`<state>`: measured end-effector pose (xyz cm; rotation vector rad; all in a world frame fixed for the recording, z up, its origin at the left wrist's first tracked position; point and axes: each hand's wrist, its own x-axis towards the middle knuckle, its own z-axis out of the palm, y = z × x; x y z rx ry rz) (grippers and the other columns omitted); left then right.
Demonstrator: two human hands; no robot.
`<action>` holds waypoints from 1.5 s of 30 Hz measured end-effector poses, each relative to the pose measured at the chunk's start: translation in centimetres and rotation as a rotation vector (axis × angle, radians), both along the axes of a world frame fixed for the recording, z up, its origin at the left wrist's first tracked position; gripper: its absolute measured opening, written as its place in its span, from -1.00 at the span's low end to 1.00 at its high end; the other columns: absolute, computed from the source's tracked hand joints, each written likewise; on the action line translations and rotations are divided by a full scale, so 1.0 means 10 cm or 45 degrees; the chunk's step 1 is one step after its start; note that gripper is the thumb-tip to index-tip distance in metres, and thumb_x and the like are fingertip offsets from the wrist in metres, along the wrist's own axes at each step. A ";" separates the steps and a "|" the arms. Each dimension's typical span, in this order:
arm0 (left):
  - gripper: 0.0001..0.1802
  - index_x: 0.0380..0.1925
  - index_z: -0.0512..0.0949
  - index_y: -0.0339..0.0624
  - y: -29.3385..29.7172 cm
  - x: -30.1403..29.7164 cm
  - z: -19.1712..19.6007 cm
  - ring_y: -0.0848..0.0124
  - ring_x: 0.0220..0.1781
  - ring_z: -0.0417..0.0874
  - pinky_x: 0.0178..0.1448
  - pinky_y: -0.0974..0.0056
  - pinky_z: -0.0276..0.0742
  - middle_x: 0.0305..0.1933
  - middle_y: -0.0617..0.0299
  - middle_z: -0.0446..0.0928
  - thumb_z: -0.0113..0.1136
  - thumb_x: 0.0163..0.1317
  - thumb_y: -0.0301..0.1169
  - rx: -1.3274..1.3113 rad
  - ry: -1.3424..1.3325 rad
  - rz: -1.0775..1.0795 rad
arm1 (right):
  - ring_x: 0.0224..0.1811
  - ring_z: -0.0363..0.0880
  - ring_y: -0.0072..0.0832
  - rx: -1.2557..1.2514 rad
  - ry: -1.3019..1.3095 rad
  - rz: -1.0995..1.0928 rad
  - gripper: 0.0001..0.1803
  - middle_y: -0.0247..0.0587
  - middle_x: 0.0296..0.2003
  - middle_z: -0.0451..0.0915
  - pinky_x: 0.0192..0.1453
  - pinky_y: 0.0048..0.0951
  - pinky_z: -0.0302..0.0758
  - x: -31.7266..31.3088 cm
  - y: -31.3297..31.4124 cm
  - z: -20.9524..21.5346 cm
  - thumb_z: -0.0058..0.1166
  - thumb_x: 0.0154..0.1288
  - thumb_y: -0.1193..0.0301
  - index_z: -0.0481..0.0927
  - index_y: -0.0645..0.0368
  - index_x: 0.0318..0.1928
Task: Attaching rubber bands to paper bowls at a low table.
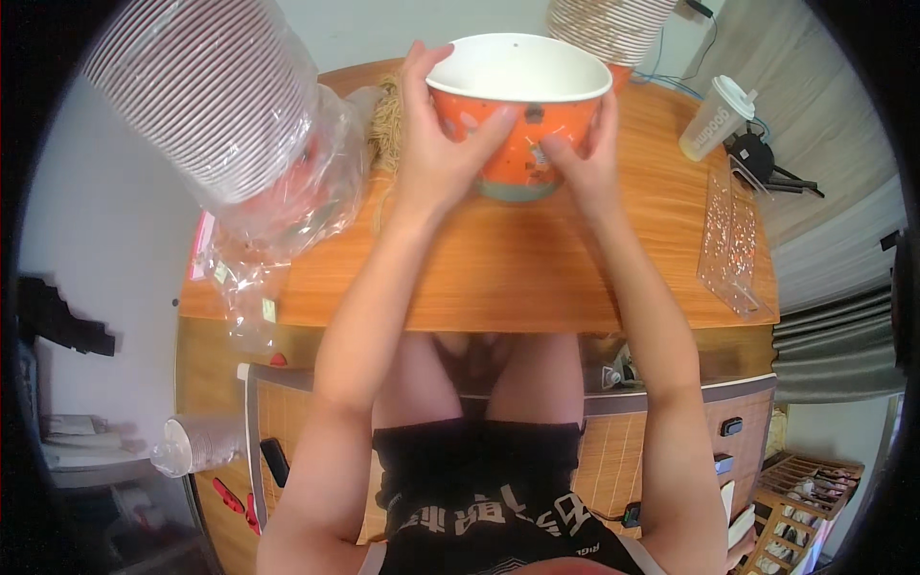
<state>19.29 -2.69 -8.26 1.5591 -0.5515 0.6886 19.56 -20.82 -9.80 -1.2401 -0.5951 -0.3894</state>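
An orange paper bowl (517, 101) with a white inside is held up above the wooden table (517, 278). My left hand (436, 144) grips its left side, thumb across the front and fingers over the rim. On the bowl's right side, my right hand (586, 158) pinches the lower wall. The bowl looks empty inside. Both forearms rise from the lower edge over my lap.
A tall stack of lids in a clear plastic sleeve (216, 105) leans in at the upper left. Another stack of cups (609, 27) stands behind the bowl. A lidded drink cup (717, 117), a clear flat plastic box (733, 240) and black cables (767, 163) lie at the right.
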 end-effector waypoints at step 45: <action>-0.71 -0.36 0.65 0.05 0.12 -0.18 0.09 0.27 0.16 0.61 0.19 0.11 0.41 0.00 0.38 0.65 0.48 -0.17 -0.38 0.871 -0.820 0.555 | 0.46 0.28 0.02 -0.868 -1.360 -1.231 0.29 0.20 0.45 0.17 0.49 -0.01 0.30 -0.01 -0.44 0.24 0.67 -0.19 0.15 0.06 0.12 0.48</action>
